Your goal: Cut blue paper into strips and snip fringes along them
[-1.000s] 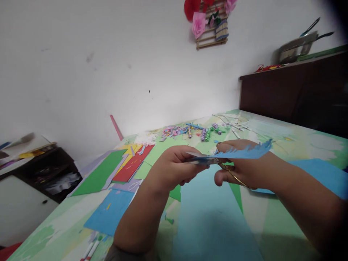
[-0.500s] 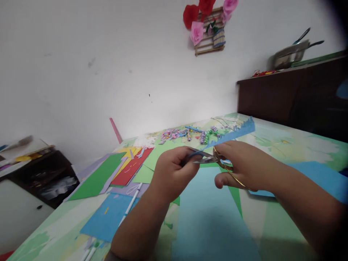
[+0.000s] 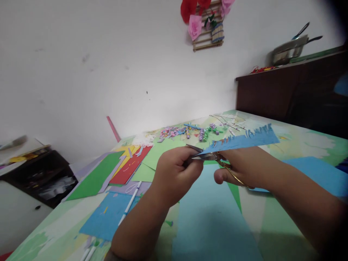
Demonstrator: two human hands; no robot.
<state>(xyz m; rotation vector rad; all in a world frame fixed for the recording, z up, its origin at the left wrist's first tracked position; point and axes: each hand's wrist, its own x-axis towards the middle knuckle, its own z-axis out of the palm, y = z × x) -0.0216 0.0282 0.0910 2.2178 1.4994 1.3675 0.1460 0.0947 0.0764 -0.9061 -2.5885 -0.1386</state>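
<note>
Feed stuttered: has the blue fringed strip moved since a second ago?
Yes. The blue fringed strip tilted up: free end earlier below the paper rolls, now level with them.

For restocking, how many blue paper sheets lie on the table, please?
3: a mid-blue paper sheet at left, a pale blue paper sheet in the centre, a blue paper sheet at right; more may be hidden.

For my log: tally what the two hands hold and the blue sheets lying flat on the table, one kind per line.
scissors, in the right hand: 1
fringed blue strip, pinched by the left hand: 1
blue sheets flat on the table: 3 (left blue sheet, centre blue sheet, right blue sheet)
Total: 5
</note>
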